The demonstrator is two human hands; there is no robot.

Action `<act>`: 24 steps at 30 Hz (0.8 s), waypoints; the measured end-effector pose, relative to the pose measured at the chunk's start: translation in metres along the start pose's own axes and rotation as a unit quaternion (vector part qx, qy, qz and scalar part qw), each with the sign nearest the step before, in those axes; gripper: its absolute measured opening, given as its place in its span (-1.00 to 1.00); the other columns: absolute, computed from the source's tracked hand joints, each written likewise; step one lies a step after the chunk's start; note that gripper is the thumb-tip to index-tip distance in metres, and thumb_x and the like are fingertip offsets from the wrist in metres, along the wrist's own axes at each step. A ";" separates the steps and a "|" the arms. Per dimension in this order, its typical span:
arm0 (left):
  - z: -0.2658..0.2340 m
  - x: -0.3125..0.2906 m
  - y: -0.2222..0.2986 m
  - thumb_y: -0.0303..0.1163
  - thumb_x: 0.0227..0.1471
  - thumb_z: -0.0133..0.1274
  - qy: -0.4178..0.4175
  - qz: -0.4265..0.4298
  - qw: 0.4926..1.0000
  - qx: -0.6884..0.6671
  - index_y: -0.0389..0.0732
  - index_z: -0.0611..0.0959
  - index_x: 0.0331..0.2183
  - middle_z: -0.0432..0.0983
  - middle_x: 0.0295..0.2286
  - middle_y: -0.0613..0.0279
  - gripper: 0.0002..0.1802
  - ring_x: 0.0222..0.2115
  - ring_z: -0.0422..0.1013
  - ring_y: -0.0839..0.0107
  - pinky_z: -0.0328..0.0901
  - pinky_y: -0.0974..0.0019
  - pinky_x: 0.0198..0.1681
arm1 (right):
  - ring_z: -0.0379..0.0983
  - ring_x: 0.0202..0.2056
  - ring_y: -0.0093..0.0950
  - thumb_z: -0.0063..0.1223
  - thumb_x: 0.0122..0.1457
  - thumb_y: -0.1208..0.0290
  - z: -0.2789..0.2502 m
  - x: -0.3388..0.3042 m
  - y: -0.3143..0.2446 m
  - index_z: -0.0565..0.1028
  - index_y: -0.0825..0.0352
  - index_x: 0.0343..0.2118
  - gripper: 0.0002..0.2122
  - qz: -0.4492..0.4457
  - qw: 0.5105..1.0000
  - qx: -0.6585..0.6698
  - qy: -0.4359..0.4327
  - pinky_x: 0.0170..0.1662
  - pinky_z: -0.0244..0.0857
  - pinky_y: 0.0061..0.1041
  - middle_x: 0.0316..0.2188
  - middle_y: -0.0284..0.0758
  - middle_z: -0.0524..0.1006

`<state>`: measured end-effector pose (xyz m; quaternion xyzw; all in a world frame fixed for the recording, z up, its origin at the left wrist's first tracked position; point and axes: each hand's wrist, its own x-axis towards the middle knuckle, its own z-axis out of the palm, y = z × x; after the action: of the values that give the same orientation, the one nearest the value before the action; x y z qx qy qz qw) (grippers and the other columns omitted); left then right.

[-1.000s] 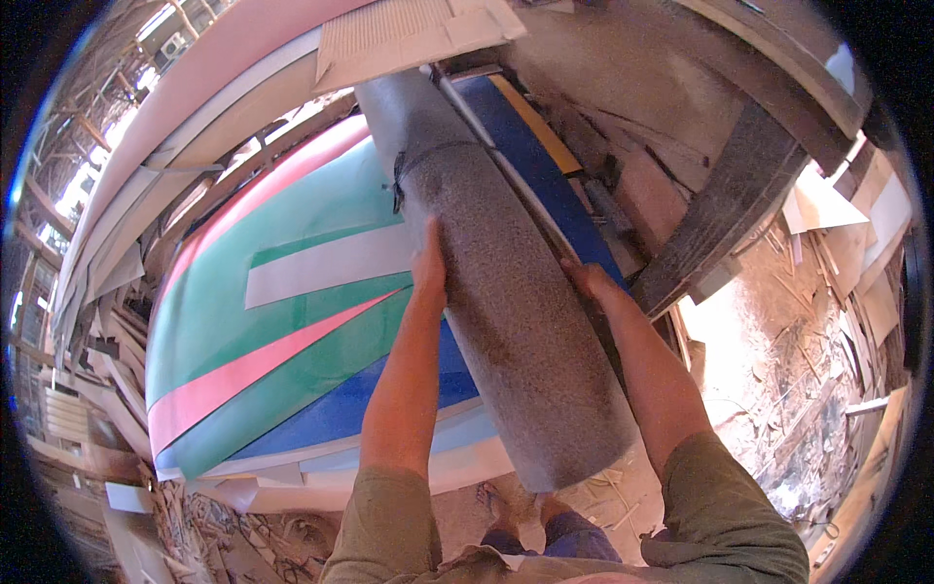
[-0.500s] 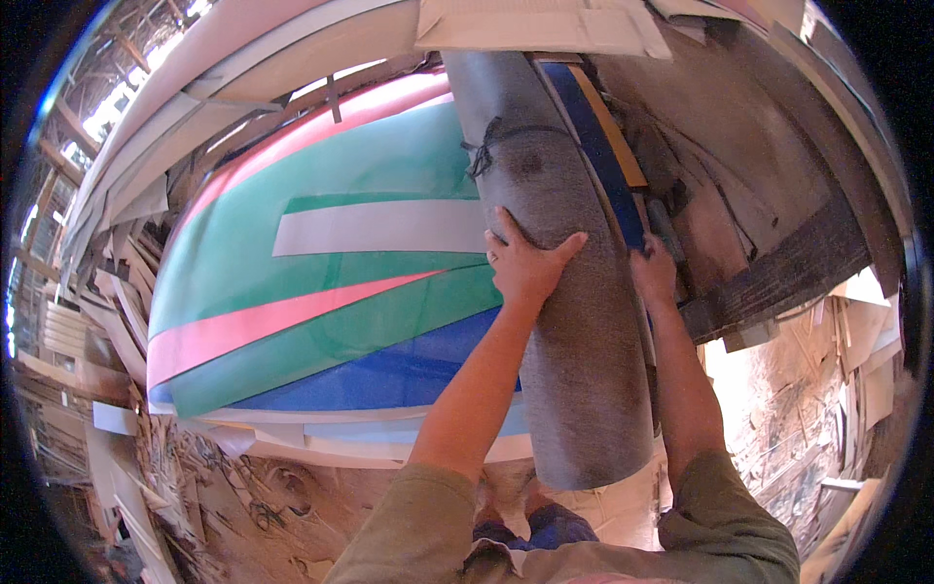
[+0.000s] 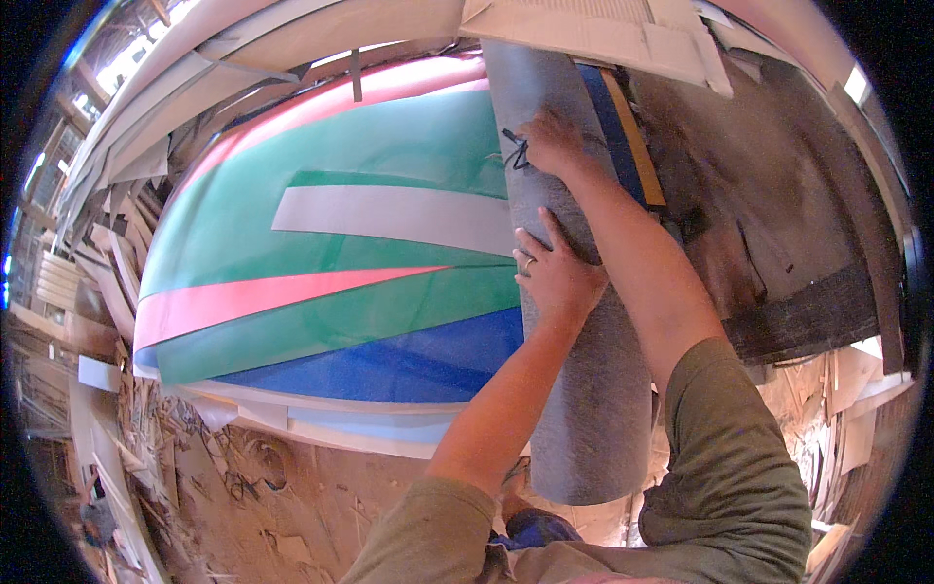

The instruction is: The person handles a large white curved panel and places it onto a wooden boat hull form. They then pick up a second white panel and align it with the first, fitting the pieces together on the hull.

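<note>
A long grey roll of sheet material (image 3: 584,419) lies lengthwise in front of me. A thin black cord (image 3: 516,148) is tied round its far part, with a knot and loose ends on the left side. My right hand (image 3: 553,141) reaches across the roll to this knot, its fingers curled and closed at the cord; the fingertips are partly hidden. My left hand (image 3: 562,273) rests nearer to me on the roll, thumb and fingers spread over its surface, with a ring on one finger.
Green (image 3: 389,136), pink and blue (image 3: 379,360) sheets lie stacked left of the roll, with a pale grey strip (image 3: 389,214) on top. Brown sheets (image 3: 778,195) are on the right, cardboard (image 3: 593,34) at the far end. Scraps and offcuts litter the floor (image 3: 282,487).
My right hand has left the roll's right side and come over its top to the cord's knot. My left hand stays spread on the roll. The view has shifted slightly.
</note>
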<state>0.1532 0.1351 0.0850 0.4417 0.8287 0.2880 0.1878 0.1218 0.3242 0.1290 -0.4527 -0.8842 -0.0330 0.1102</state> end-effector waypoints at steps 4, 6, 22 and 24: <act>-0.002 -0.003 0.004 0.24 -0.32 0.27 -0.001 -0.007 1.000 0.019 -0.06 -0.13 0.30 -0.14 0.20 -0.41 0.35 0.17 -0.01 -0.38 0.05 -0.33 0.12 | 0.23 0.12 -0.14 -0.05 0.01 0.47 -0.004 0.014 0.011 0.58 0.05 -0.16 -0.68 -0.023 0.997 -0.023 -0.071 0.20 0.10 -0.13 0.03 -0.18 0.32; -0.004 -0.004 0.005 0.24 -0.35 0.30 -0.006 -0.004 1.000 0.012 -0.06 -0.13 0.30 -0.16 0.21 -0.40 0.37 0.18 -0.02 -0.38 0.04 -0.34 0.11 | 0.23 0.12 -0.15 -0.06 -0.02 0.48 -0.009 0.015 0.019 0.57 0.06 -0.18 -0.67 -0.044 0.995 -0.010 -0.092 0.21 0.09 -0.11 0.04 -0.20 0.31; -0.001 -0.007 0.016 0.36 -0.39 0.25 0.010 -0.007 1.000 0.009 -0.10 -0.08 0.30 -0.19 0.20 -0.44 0.40 0.17 -0.07 -0.43 -0.08 -0.39 0.13 | 0.37 -0.01 -0.21 0.12 -0.02 0.27 0.001 0.027 0.038 0.57 0.07 -0.22 -0.75 -0.112 0.993 -0.022 -0.041 0.10 0.17 -0.08 -0.16 -0.24 0.50; 0.000 -0.007 0.016 0.36 -0.39 0.24 0.012 -0.007 1.000 0.009 -0.10 -0.07 0.30 -0.18 0.20 -0.44 0.40 0.18 -0.08 -0.44 -0.08 -0.40 0.13 | 0.38 -0.02 -0.21 0.13 0.00 0.22 0.007 0.026 0.043 0.57 0.08 -0.19 -0.72 -0.153 0.988 0.009 0.003 0.10 0.17 -0.06 -0.15 -0.22 0.50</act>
<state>0.1665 0.1363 0.0957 0.4344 0.8364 0.2845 0.1755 0.1409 0.3714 0.1266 -0.3113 -0.9429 -0.0428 0.1107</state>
